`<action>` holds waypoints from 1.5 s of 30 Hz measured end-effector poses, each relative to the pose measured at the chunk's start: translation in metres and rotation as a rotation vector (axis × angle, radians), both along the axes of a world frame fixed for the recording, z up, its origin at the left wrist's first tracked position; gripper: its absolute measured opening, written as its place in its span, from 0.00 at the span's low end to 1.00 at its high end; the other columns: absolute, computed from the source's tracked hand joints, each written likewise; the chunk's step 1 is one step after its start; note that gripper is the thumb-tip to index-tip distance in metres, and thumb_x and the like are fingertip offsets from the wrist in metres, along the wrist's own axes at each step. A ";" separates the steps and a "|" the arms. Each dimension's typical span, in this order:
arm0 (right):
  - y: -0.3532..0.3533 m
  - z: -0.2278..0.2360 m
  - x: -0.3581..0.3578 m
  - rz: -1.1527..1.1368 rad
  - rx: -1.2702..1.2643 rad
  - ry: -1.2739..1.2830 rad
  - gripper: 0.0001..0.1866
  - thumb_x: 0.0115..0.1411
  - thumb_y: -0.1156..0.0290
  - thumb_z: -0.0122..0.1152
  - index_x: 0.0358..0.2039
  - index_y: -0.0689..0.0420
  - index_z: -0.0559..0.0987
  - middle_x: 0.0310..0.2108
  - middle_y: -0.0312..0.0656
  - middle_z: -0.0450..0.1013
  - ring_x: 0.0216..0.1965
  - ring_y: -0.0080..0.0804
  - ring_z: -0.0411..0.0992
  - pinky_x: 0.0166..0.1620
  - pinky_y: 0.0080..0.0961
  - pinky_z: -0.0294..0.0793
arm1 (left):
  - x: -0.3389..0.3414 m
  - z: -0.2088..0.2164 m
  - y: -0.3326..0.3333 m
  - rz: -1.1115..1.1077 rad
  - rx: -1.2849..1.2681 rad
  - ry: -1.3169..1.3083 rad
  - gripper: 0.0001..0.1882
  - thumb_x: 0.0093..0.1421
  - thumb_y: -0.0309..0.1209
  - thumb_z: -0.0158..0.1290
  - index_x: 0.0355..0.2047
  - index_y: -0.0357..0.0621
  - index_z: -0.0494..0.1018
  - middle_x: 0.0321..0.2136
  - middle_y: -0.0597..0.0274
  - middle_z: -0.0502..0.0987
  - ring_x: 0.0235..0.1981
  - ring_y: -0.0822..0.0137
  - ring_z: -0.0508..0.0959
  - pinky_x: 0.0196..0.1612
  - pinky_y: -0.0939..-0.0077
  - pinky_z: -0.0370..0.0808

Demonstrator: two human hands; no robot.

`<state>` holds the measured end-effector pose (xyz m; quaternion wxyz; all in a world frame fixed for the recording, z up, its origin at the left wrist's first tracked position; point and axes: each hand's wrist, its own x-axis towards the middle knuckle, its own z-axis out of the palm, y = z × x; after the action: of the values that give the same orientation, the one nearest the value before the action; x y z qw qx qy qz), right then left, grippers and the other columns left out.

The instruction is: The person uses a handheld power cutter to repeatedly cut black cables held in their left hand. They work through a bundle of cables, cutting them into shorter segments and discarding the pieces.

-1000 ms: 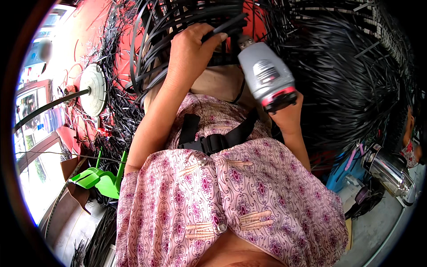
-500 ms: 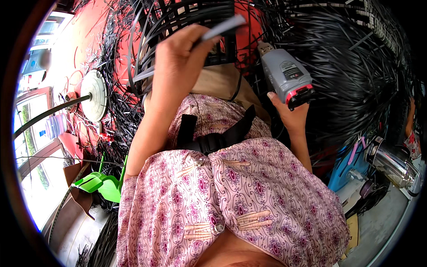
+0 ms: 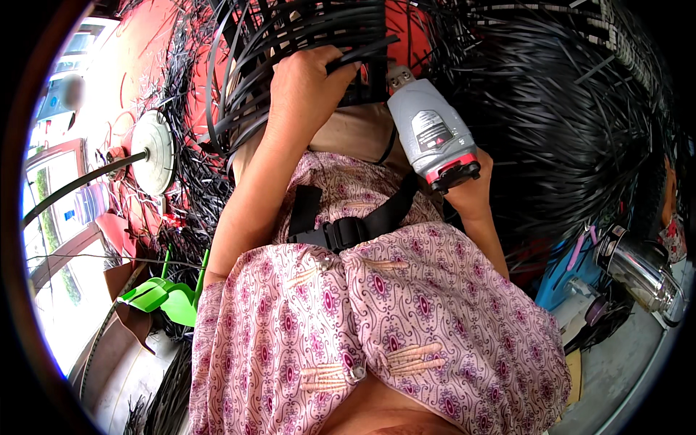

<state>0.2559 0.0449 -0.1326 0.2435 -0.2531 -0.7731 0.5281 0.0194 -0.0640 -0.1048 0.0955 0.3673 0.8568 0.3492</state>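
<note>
My left hand [image 3: 308, 83] is closed on a flat black plastic strip [image 3: 371, 48], whose free end sticks out to the right past the fingers. Behind it curves a woven black frame [image 3: 290, 36], with several more strips running across. In my right hand [image 3: 475, 185] is a grey and red staple gun [image 3: 431, 127], its metal nose [image 3: 399, 76] pointing at the frame's right edge. The tool's body covers most of the right fingers. Whether the nose touches the frame, I cannot tell.
Loose black strips [image 3: 551, 109] pile up on the right, and more litter the red floor [image 3: 413, 40]. To the left stand a round pale fan-like disc [image 3: 152, 152] and a green dustpan [image 3: 170, 297]. A shiny metal kettle [image 3: 638, 268] is at the lower right.
The staple gun has moved left, up to the frame's edge, in my right hand. My left hand has shifted slightly right, and the strip now lies against the frame instead of angling upward.
</note>
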 end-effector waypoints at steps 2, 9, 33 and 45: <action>0.000 0.003 -0.004 0.026 0.039 0.002 0.23 0.42 0.73 0.74 0.41 0.64 0.79 0.32 0.43 0.80 0.33 0.27 0.78 0.39 0.23 0.75 | -0.001 -0.002 0.001 0.004 0.005 -0.016 0.12 0.52 0.38 0.59 0.30 0.43 0.81 0.21 0.46 0.78 0.27 0.44 0.78 0.32 0.58 0.75; 0.000 -0.004 -0.006 0.022 0.125 -0.016 0.22 0.44 0.73 0.72 0.41 0.64 0.79 0.32 0.41 0.79 0.32 0.25 0.77 0.39 0.23 0.75 | 0.000 0.000 0.003 0.018 0.000 -0.061 0.12 0.52 0.38 0.60 0.30 0.42 0.81 0.21 0.45 0.77 0.26 0.44 0.78 0.32 0.58 0.75; 0.005 -0.012 -0.009 0.025 0.202 -0.036 0.29 0.41 0.69 0.73 0.45 0.65 0.78 0.32 0.49 0.79 0.33 0.37 0.80 0.39 0.28 0.78 | 0.003 -0.004 -0.001 0.031 0.124 -0.042 0.13 0.55 0.32 0.60 0.24 0.32 0.74 0.14 0.53 0.68 0.17 0.72 0.62 0.23 0.70 0.65; 0.004 -0.010 -0.011 0.040 0.257 -0.021 0.33 0.39 0.68 0.75 0.48 0.65 0.77 0.31 0.52 0.79 0.32 0.44 0.81 0.38 0.31 0.80 | 0.001 -0.001 -0.002 0.034 0.054 -0.047 0.13 0.50 0.35 0.59 0.34 0.41 0.82 0.25 0.46 0.79 0.28 0.47 0.79 0.34 0.61 0.75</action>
<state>0.2451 0.0493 -0.1430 0.2552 -0.2102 -0.8418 0.4267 0.0203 -0.0663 -0.1061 0.0998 0.3469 0.8506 0.3824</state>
